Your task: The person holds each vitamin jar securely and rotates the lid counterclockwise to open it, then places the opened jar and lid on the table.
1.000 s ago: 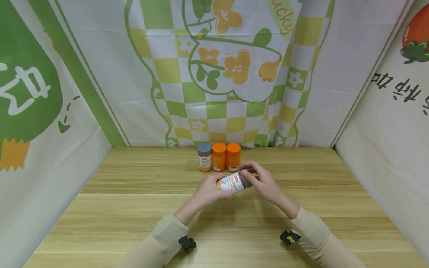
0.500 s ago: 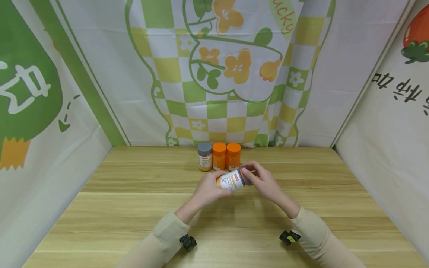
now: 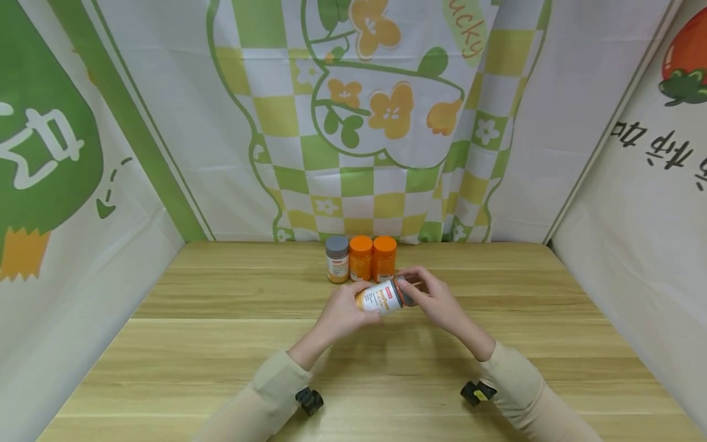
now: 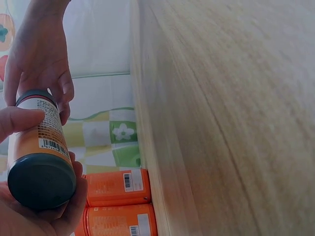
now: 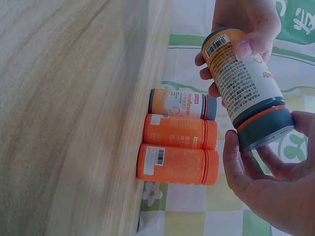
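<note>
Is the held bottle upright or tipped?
Tipped: the bottle slants sideways, the left hand gripping its body and the right hand at its gray cap.

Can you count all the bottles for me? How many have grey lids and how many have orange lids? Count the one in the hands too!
Grey-lidded bottles: 2
Orange-lidded bottles: 2
Total: 4 bottles

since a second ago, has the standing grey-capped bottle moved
No; in the head view, the standing bottle shows no visible shift against the wooden table.
</note>
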Available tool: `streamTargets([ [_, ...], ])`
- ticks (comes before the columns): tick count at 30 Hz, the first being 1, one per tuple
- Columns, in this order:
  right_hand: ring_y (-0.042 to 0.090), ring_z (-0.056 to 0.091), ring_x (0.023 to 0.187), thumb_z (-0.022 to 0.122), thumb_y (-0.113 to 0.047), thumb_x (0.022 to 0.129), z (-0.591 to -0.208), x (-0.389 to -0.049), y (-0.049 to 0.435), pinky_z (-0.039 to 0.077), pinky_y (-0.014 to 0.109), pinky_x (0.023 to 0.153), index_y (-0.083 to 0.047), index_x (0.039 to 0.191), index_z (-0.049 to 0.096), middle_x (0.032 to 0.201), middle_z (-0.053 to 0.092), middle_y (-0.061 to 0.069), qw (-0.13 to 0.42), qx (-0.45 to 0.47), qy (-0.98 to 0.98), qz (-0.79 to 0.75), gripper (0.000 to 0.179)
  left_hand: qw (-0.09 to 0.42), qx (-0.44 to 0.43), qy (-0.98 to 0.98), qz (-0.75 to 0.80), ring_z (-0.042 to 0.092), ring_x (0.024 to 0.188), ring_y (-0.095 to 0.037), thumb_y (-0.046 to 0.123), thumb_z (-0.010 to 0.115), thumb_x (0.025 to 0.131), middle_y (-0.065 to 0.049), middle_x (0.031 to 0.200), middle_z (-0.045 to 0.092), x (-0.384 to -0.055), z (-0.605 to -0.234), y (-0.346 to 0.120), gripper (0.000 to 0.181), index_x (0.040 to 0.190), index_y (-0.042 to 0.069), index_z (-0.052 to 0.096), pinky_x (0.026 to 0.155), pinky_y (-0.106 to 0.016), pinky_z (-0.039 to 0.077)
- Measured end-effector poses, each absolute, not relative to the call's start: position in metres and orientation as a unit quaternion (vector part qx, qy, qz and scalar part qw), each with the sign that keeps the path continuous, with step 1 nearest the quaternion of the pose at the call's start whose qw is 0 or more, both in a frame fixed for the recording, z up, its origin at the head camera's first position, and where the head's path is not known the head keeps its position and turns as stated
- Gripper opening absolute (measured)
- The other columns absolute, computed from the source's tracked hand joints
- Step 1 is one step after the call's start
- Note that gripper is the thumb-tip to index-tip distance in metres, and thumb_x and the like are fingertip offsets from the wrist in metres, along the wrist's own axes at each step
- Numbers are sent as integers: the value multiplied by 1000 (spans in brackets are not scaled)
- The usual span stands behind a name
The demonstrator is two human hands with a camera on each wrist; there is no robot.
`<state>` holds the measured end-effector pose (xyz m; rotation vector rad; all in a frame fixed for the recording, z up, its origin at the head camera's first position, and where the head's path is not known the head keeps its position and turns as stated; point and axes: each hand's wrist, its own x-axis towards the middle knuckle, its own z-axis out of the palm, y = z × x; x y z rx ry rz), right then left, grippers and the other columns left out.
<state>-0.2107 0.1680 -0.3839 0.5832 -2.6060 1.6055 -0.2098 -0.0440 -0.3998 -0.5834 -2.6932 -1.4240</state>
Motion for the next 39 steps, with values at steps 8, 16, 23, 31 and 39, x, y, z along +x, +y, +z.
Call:
streamTargets([
  [8,32,62,102,57,-27,94,-382,-208,169,53,30,76,-6,121,57,118,62,16,30,205,-832,515,35,10,-183,-864,-469,55,75,-16,22,80,64,-7,96,66,-208,-398,-45,54,114,7,65,63,-29,46],
  [16,34,62,101,59,-23,94,-384,-210,173,53,29,75,-10,120,58,119,62,13,35,236,-819,522,29,-6,-185,-856,-482,55,75,-16,22,80,63,-7,96,66,-208,-397,-46,54,114,8,65,63,-29,47],
  [23,36,59,108,58,-12,93,-381,-207,174,54,30,76,-4,121,56,124,58,17,25,259,-806,532,29,-15,-189,-853,-487,56,75,-16,20,79,64,-7,95,66,-208,-397,-47,54,114,7,65,63,-29,47],
  [31,36,58,109,60,-8,90,-383,-210,177,55,30,75,-7,119,54,126,56,17,16,281,-792,542,29,-25,-189,-848,-495,56,76,-17,21,80,61,-7,94,65,-209,-397,-47,55,114,9,65,62,-29,47],
  [39,34,57,111,58,3,85,-384,-211,179,54,30,82,-4,118,54,123,56,18,15,299,-778,552,33,-36,-183,-846,-500,56,75,-17,19,79,60,-7,92,65,-209,-397,-46,55,112,9,66,59,-29,48],
])
